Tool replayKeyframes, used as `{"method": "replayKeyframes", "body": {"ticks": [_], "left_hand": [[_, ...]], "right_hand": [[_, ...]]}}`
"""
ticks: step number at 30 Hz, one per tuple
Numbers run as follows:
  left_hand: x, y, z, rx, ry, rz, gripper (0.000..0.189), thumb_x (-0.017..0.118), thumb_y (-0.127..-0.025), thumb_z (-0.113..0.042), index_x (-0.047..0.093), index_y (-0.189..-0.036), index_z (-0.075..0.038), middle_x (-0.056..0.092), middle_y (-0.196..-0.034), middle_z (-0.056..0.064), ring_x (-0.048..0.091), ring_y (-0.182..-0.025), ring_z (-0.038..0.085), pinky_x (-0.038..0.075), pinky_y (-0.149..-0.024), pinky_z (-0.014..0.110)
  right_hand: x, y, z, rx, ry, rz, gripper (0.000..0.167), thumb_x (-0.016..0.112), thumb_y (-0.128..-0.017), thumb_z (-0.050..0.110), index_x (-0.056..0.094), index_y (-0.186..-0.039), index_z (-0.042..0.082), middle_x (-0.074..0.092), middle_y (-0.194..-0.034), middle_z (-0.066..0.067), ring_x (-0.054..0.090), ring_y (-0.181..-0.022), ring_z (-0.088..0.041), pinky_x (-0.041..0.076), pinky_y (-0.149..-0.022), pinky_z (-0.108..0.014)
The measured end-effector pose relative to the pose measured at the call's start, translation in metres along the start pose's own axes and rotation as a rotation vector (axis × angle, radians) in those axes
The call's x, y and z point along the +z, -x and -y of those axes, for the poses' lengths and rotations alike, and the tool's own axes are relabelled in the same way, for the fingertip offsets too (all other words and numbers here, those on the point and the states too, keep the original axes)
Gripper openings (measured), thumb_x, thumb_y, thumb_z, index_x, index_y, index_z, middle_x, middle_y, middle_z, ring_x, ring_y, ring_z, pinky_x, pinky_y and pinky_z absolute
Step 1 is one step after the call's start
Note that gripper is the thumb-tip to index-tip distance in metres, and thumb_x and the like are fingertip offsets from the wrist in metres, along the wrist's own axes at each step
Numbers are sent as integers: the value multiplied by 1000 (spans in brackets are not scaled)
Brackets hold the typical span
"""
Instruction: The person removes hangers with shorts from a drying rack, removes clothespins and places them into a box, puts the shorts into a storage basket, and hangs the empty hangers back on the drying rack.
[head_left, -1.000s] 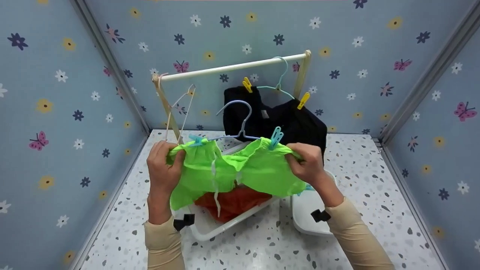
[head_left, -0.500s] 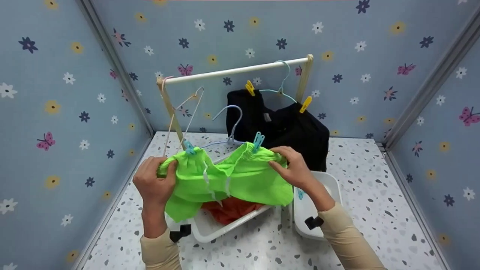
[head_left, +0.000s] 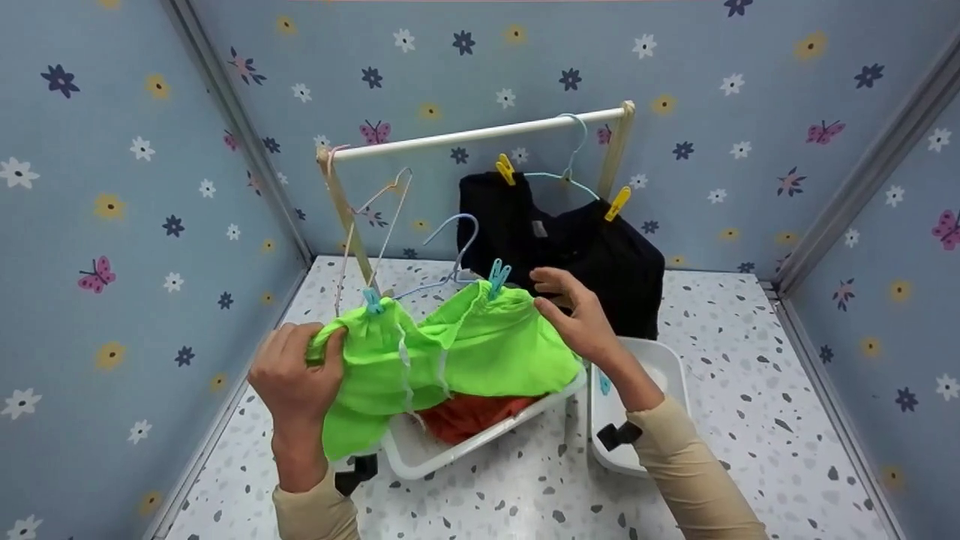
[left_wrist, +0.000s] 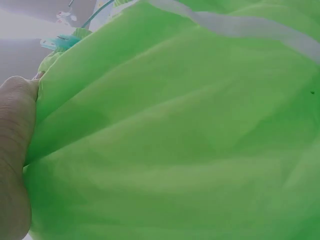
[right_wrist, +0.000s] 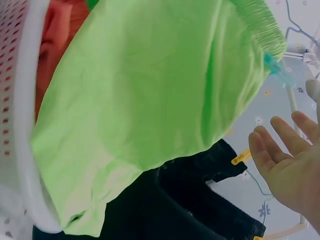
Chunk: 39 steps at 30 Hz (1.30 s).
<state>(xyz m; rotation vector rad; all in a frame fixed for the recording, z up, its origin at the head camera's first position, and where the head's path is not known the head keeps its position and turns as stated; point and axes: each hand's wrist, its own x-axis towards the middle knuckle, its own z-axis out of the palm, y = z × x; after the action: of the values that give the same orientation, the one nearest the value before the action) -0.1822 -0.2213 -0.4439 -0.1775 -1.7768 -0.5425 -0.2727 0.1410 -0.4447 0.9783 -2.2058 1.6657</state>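
Bright green shorts [head_left: 502, 349] with an elastic waist and white drawstrings hang from a blue hanger [head_left: 471, 238]. Two teal clothespins [head_left: 499, 279] clip the waistband to it. My left hand [head_left: 295, 379] grips the waistband's left end between thumb and fingers; in the left wrist view the green cloth [left_wrist: 165, 125] fills most of the picture. At the other end, my right hand [head_left: 581, 319] is raised beside the waistband, fingers spread and holding nothing. The right wrist view shows that hand [right_wrist: 292, 165] apart from the cloth.
Beneath the shorts, a white basket [head_left: 457, 454] holds a red-orange garment [head_left: 469, 420]. A smaller white bin [head_left: 679, 382] stands to the right. Behind is a rack [head_left: 480, 135] with a black garment [head_left: 592, 255] clipped by yellow clothespins [head_left: 618, 203], plus a pale pink hanger [head_left: 390, 217].
My right hand has let go of the waistband's right end and opened. My left hand has moved left and down, still gripping, and the shorts and hanger have shifted left with it.
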Motion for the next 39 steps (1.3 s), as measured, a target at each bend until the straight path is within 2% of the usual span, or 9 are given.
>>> {"method": "replayKeyframes", "body": {"ticks": [5,9,12,16,20,25,31,34,39], "left_hand": [[0,4,-6,19,-13,22,32,69,-86,-33,68,-75,-3,58,-63,9,50,-52,30,36,-46,43],[4,10,-8,31,-5,52,33,68,-87,-33,67,-75,-2,57,-62,9,48,-51,29,37,-45,42],[8,14,-9,36,6,82,33,68,-88,-33,67,-75,-2,58,-64,9,50,-52,29,39,-47,41],[13,19,-10,42,26,106,33,68,-88,-33,67,-75,-3,58,-64,7,50,-52,28,39,-47,41],[18,25,-11,55,48,126,31,69,-87,-33,68,-75,-4,56,-63,5,49,-52,26,38,-46,39],[21,37,-12,56,75,159,31,69,-87,-34,68,-76,-5,54,-64,4,49,-52,24,38,-46,38],[23,49,-10,34,106,204,28,71,-86,-32,70,-77,-6,56,-66,4,51,-54,24,40,-47,38],[24,53,-9,25,112,223,25,73,-84,-30,70,-78,-6,57,-67,3,53,-56,24,42,-48,39],[26,61,-9,14,119,227,22,74,-82,-28,70,-77,-7,57,-67,2,53,-56,22,41,-47,38]], "right_hand": [[7,-7,30,99,-121,39,44,49,-101,3,37,-142,-8,44,-139,-29,48,-122,-44,41,-97,-51],[11,-6,24,177,-191,75,43,46,-102,4,35,-142,-10,47,-135,-29,50,-120,-42,44,-93,-53],[11,-3,18,220,-228,87,42,44,-103,3,36,-141,-12,50,-130,-31,51,-116,-46,43,-89,-60],[9,1,11,273,-225,99,43,45,-103,6,36,-143,-9,49,-134,-30,52,-113,-46,44,-83,-62],[7,5,4,315,-216,126,42,45,-104,10,39,-143,-5,48,-136,-26,54,-110,-40,47,-81,-60],[4,17,-8,344,-261,106,36,48,-102,5,47,-135,-10,56,-125,-26,58,-102,-39,48,-80,-59],[5,33,-21,391,-260,86,34,58,-96,1,54,-127,-11,61,-119,-23,63,-97,-35,52,-79,-50],[7,37,-28,385,-282,50,29,61,-93,-2,58,-119,-13,64,-108,-25,65,-91,-34,54,-77,-48],[7,44,-35,354,-296,9,24,64,-89,-6,60,-111,-17,68,-102,-24,68,-85,-33,55,-75,-44]]}}
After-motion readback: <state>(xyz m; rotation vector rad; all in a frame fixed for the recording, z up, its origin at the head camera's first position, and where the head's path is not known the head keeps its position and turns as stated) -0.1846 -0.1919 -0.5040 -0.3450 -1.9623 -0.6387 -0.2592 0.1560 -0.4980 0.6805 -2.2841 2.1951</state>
